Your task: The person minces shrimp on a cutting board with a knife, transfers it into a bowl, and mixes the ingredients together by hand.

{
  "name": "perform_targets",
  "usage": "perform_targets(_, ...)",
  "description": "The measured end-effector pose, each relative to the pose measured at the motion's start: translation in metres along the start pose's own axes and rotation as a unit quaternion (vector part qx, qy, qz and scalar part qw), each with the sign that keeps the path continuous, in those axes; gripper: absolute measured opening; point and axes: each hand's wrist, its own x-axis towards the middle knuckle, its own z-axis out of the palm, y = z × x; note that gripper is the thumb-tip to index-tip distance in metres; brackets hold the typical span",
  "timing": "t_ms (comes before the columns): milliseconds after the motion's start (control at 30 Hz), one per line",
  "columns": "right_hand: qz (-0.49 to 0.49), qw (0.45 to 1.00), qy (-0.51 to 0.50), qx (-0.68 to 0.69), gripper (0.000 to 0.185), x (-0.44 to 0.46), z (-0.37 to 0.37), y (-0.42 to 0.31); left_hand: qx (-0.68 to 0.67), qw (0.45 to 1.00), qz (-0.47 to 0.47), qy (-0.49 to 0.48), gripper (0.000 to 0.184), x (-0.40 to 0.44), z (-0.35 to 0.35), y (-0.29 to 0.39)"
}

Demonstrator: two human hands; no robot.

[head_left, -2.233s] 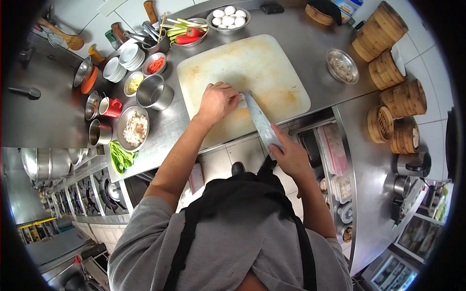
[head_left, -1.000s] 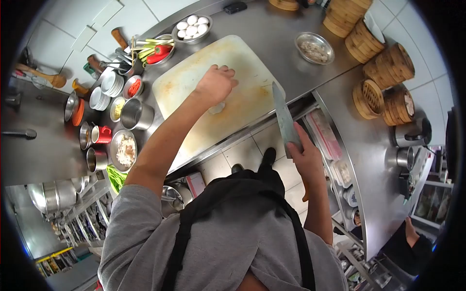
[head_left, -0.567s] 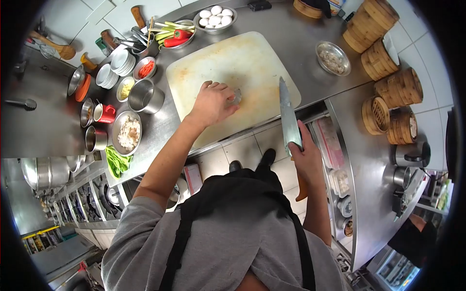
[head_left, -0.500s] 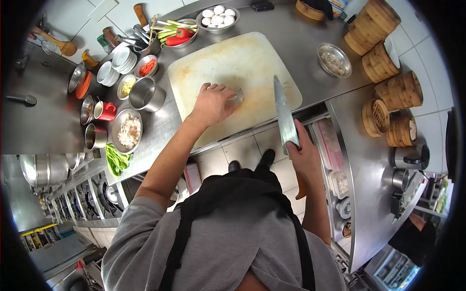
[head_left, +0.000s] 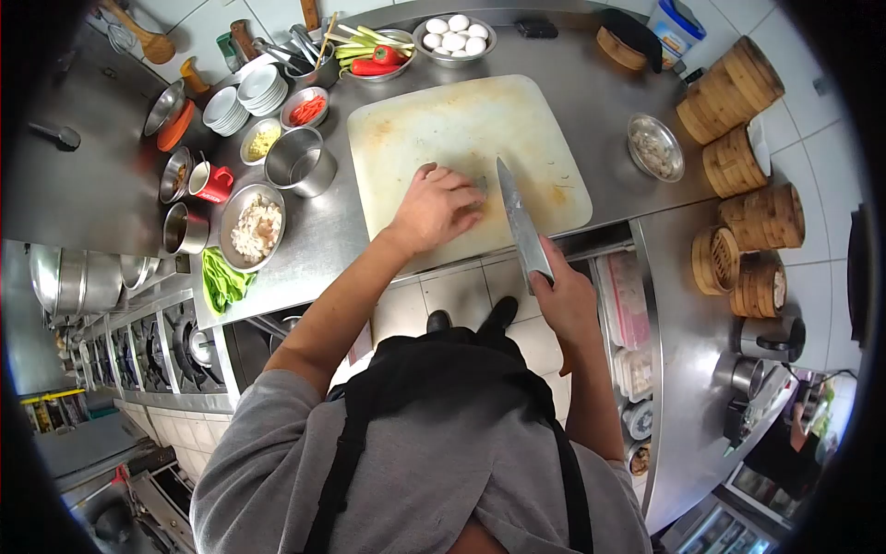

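Note:
My right hand (head_left: pixel 565 297) is wrapped round the handle of a large kitchen knife (head_left: pixel 522 222). Its blade points away from me over the near right part of the white cutting board (head_left: pixel 443 111). My left hand (head_left: pixel 439 208) is over the board left of the blade, fingers bent and apart. By its fingertips lies a small greyish translucent piece (head_left: pixel 480 184), partly hidden by the fingers; what it is I cannot make out. Thin dark bits lie on the board's right side.
Beyond the board stand a bowl of eggs (head_left: pixel 452 42) and a bowl of vegetables (head_left: pixel 374 66). To the left are a metal pot (head_left: pixel 301 162), a bowl of pale chopped pieces (head_left: pixel 255 227) and leafy greens (head_left: pixel 224 279). A metal bowl (head_left: pixel 656 148) and bamboo steamers (head_left: pixel 731 90) stand right.
The view has shifted, so the counter sits lower and further right. The knife tip has swung left, nearer my left hand. My left fingers have spread a little beside the translucent piece.

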Motion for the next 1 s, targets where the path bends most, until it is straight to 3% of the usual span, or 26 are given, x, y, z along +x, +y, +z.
perform_targets(100, 0.002, 1.0, 0.005, -0.031, 0.065, 0.004, 0.002, 0.001, 0.029, 0.999, -0.016, 0.023, 0.029, 0.003, 0.006, 0.009)
perform_targets(167, 0.004, 0.999, 0.01, -0.043, 0.064, 0.007, 0.002, 0.0, 0.139, 0.975, -0.17, -0.021, 0.031, 0.008, 0.01, 0.015)
perform_targets(300, -0.031, 0.997, 0.039, -0.063, 0.064, 0.008, 0.006, 0.006, 0.082, 0.991, -0.104, 0.006, 0.032, 0.004, 0.013, 0.002)
perform_targets(367, -0.029, 0.995, 0.033, -0.09, 0.064, 0.007, 0.004, 0.002, 0.018, 0.999, -0.001, -0.027, 0.032, 0.005, 0.007, -0.009)
perform_targets(600, -0.045, 0.986, 0.011, -0.159, 0.063, 0.009, -0.001, -0.003, 0.009, 0.999, -0.042, -0.008, 0.026, 0.002, 0.012, -0.004)
perform_targets(667, -0.062, 0.983, 0.012, -0.173, 0.064, 0.011, -0.002, -0.005, 0.057, 0.991, -0.112, 0.04, 0.026, 0.005, 0.022, 0.002)
perform_targets(767, -0.088, 0.976, 0.015, -0.199, 0.064, 0.014, -0.005, -0.006, 0.054, 0.987, -0.148, 0.033, 0.028, 0.01, 0.028, 0.004)
perform_targets(1000, -0.148, 0.96, 0.057, -0.229, 0.062, 0.024, -0.015, -0.008, 0.054, 0.991, -0.101, 0.075, 0.025, 0.005, 0.031, 0.006)
